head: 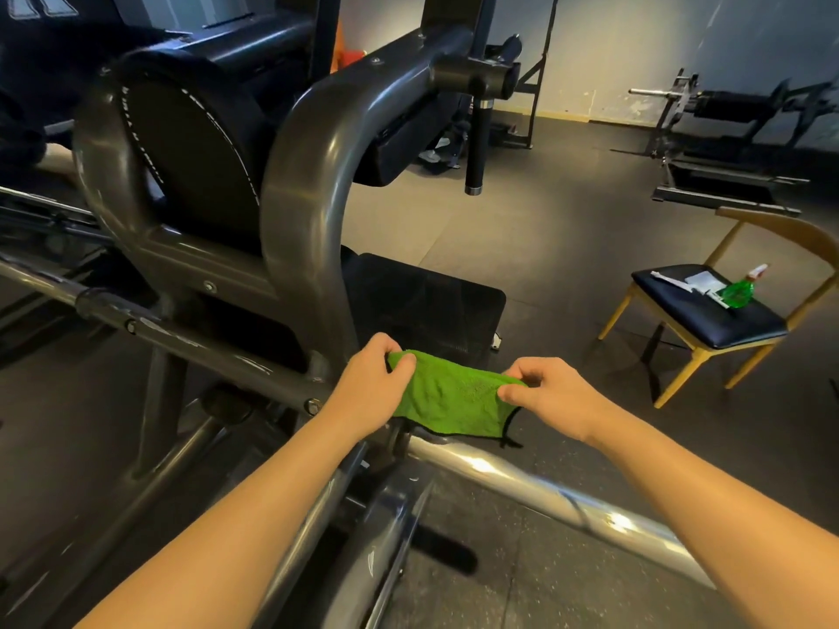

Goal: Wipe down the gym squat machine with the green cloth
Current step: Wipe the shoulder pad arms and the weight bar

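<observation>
The green cloth (447,401) with a black hem is stretched between both hands in the lower middle of the head view. My left hand (370,383) pinches its left end and my right hand (551,392) pinches its right end. The cloth hangs in the air just above the base of the squat machine (304,183), a dark grey steel frame with curved tubes and black round pads. A shiny silver bar (545,490) of the machine runs under the cloth toward the lower right. The cloth does not touch the frame.
A wooden chair (708,320) with a dark seat stands at the right, holding a green spray bottle (737,292) and papers. Other gym equipment (726,129) lines the far wall. A black handle (476,143) hangs down from the machine. Rubber floor lies between.
</observation>
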Demonstrator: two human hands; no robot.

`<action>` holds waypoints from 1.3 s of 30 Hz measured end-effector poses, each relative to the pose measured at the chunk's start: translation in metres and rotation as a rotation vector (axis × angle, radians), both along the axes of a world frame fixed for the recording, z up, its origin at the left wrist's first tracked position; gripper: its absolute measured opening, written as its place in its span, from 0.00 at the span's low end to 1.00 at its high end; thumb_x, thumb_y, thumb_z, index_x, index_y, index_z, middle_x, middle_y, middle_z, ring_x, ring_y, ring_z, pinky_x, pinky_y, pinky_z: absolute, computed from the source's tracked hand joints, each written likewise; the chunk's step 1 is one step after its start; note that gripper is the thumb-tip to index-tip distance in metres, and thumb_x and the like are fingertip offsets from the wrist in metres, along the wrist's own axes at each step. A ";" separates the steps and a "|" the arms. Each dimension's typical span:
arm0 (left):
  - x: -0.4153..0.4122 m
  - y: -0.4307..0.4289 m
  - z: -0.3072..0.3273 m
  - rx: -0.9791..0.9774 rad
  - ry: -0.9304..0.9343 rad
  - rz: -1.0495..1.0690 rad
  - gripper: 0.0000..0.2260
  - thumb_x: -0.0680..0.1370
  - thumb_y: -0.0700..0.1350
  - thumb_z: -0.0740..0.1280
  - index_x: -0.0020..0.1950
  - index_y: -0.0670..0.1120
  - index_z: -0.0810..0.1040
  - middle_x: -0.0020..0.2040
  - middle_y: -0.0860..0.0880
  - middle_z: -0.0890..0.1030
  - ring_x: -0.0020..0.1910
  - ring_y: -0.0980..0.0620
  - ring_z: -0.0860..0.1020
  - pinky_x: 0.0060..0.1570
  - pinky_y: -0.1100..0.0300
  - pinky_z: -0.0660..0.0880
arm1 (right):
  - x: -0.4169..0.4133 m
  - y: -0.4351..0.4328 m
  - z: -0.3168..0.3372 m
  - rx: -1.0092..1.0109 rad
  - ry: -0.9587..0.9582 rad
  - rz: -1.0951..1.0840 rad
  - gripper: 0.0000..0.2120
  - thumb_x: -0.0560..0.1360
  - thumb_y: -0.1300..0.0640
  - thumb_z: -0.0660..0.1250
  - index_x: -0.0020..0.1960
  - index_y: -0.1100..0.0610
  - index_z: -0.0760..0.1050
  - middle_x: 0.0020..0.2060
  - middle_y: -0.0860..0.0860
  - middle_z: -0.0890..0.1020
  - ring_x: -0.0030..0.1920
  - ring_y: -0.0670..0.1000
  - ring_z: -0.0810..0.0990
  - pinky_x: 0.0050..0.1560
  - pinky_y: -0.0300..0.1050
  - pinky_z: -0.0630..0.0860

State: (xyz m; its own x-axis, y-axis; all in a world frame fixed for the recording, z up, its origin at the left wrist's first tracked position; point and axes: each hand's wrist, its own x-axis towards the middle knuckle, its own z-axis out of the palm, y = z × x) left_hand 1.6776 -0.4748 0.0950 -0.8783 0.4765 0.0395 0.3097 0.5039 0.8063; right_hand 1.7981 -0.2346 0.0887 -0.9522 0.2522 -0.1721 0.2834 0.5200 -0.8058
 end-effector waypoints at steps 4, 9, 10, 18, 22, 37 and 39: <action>0.014 0.013 -0.004 0.026 -0.053 -0.057 0.08 0.83 0.53 0.64 0.46 0.53 0.70 0.38 0.52 0.75 0.36 0.55 0.73 0.40 0.53 0.71 | 0.003 -0.013 -0.001 -0.239 0.008 -0.106 0.10 0.78 0.58 0.71 0.40 0.59 0.75 0.33 0.51 0.77 0.34 0.48 0.77 0.39 0.44 0.79; 0.047 0.030 -0.016 0.070 -0.280 -0.219 0.10 0.80 0.57 0.69 0.49 0.53 0.72 0.36 0.56 0.76 0.33 0.64 0.74 0.37 0.66 0.69 | 0.010 -0.033 0.001 -0.778 -0.054 -0.193 0.10 0.82 0.59 0.66 0.52 0.68 0.78 0.49 0.69 0.83 0.50 0.63 0.83 0.53 0.58 0.83; 0.053 0.033 -0.019 0.088 -0.349 -0.249 0.13 0.77 0.59 0.72 0.51 0.52 0.73 0.38 0.55 0.78 0.35 0.64 0.76 0.38 0.68 0.70 | 0.013 -0.033 0.000 -0.861 -0.068 -0.184 0.14 0.82 0.59 0.64 0.57 0.71 0.78 0.51 0.72 0.81 0.52 0.64 0.82 0.55 0.59 0.82; 0.073 0.049 -0.053 0.113 -0.305 -0.097 0.05 0.80 0.37 0.68 0.52 0.46 0.77 0.38 0.50 0.78 0.34 0.57 0.75 0.42 0.56 0.74 | 0.045 -0.008 -0.035 -0.466 -0.079 -0.241 0.09 0.76 0.59 0.72 0.56 0.55 0.83 0.48 0.53 0.87 0.48 0.52 0.85 0.59 0.58 0.81; 0.085 0.060 -0.062 0.077 -0.310 -0.135 0.09 0.78 0.40 0.68 0.50 0.54 0.79 0.40 0.53 0.82 0.38 0.55 0.79 0.44 0.57 0.76 | 0.057 -0.008 -0.052 -0.485 -0.086 -0.209 0.09 0.76 0.59 0.74 0.55 0.53 0.82 0.45 0.51 0.88 0.48 0.49 0.87 0.53 0.48 0.81; 0.018 -0.020 -0.103 -0.510 0.303 -0.070 0.20 0.77 0.48 0.72 0.70 0.54 0.78 0.65 0.54 0.76 0.65 0.47 0.68 0.60 0.49 0.66 | 0.005 -0.051 -0.080 -0.054 -0.070 -0.290 0.27 0.75 0.56 0.75 0.69 0.52 0.67 0.57 0.56 0.79 0.56 0.55 0.80 0.57 0.54 0.77; 0.015 -0.025 -0.102 -0.530 0.340 -0.132 0.22 0.77 0.48 0.73 0.71 0.54 0.77 0.66 0.55 0.76 0.66 0.47 0.68 0.60 0.49 0.66 | 0.009 -0.057 -0.087 0.325 -0.146 -0.176 0.36 0.77 0.53 0.72 0.80 0.53 0.58 0.71 0.57 0.70 0.69 0.60 0.71 0.68 0.54 0.70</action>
State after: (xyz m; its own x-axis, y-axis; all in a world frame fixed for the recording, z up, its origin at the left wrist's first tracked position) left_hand 1.6930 -0.4997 -0.0067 -0.7909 0.6110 0.0348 0.5906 0.7472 0.3046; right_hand 1.8071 -0.2915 0.0021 -0.8608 0.4735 -0.1866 0.4906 0.6746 -0.5516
